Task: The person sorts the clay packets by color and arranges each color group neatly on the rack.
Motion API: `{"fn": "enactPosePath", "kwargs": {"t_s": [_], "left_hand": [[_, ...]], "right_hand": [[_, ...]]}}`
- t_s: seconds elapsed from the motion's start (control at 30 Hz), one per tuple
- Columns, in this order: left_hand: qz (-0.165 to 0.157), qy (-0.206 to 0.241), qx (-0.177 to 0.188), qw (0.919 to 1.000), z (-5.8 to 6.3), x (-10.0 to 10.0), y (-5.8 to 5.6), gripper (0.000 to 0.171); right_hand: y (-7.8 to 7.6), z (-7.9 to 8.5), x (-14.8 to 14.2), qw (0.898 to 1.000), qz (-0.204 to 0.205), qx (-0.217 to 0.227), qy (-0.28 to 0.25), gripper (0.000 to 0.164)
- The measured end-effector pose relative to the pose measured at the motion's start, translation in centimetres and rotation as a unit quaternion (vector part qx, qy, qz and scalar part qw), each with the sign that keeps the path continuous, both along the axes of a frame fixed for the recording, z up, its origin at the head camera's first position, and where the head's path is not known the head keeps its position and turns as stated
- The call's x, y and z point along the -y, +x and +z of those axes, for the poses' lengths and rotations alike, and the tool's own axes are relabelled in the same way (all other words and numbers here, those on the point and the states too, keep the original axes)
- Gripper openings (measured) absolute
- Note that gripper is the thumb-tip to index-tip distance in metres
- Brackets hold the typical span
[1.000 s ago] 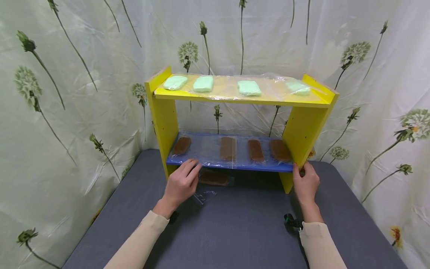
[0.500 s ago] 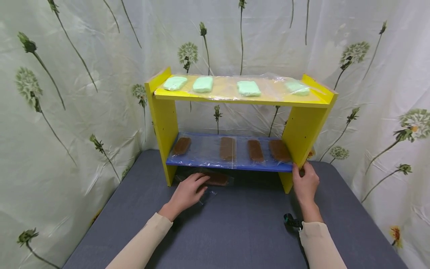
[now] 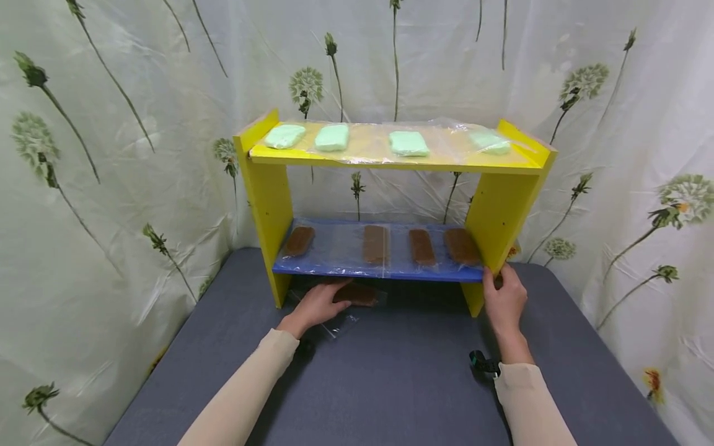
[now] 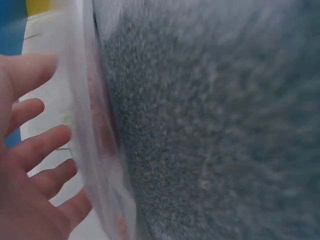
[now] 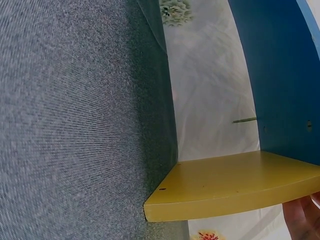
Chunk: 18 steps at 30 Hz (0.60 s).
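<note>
In the head view my left hand [image 3: 318,305] reaches beneath the blue lower board [image 3: 346,272] of a yellow shelf unit. It lies over a clear zip bag [image 3: 338,326] with a flat brown slab [image 3: 361,294] in it, on the table. The left wrist view shows the left fingers [image 4: 42,142] spread and slightly bent, tips right at the bag's edge [image 4: 82,125]. My right hand [image 3: 505,299] grips the front edge of the yellow right side panel [image 3: 498,214], thumb by the board's corner. Most of that hand lies outside the right wrist view; some fingers [image 5: 300,216] show under the panel.
On the blue board lie several bagged brown slabs [image 3: 375,244]. Several pale green pieces [image 3: 409,143] in clear film rest on the yellow top board [image 3: 368,162]. A grey cloth-covered table [image 3: 401,384] lies below; a flower-print curtain [image 3: 139,204] hangs behind.
My left hand has come down from the blue board's front edge to the bag on the table below, and slightly right. The right hand keeps its grip on the panel.
</note>
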<state>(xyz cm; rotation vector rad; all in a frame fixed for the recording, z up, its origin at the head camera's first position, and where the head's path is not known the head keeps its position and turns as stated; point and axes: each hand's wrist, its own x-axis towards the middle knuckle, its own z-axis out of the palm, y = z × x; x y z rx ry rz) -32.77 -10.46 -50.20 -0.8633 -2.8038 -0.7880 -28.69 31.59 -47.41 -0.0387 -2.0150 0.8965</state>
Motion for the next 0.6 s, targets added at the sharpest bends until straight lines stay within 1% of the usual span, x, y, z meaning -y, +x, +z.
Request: {"fn": "enactPosePath", "kwargs": {"t_s": [0.13, 0.27, 0.33, 0.47, 0.6], "left_hand": [[-0.001, -0.012, 0.024, 0.9997, -0.1, 0.1, -0.7, 0.063], [0.004, -0.016, 0.031, 0.9994, -0.3, 0.3, -0.9, 0.063], [0.010, -0.028, 0.027, 0.9992, -0.4, 0.3, -0.9, 0.062], [0.019, -0.051, 0.005, 0.9985, -0.6, 0.2, -1.2, 0.058], [0.019, -0.054, -0.008, 0.9983, -0.5, 0.0, -1.4, 0.060]], "right_hand": [[-0.2, 0.1, 0.2, 1.000, -0.002, 0.003, -0.004, 0.022], [-0.4, 0.1, 0.4, 1.000, -0.003, 0.007, -0.004, 0.023], [-0.4, 0.1, 0.4, 1.000, -0.001, 0.007, -0.004, 0.023], [-0.4, 0.0, 0.3, 1.000, -0.004, 0.005, -0.003, 0.023], [-0.3, 0.0, 0.1, 1.000, -0.008, 0.002, -0.006, 0.022]]}}
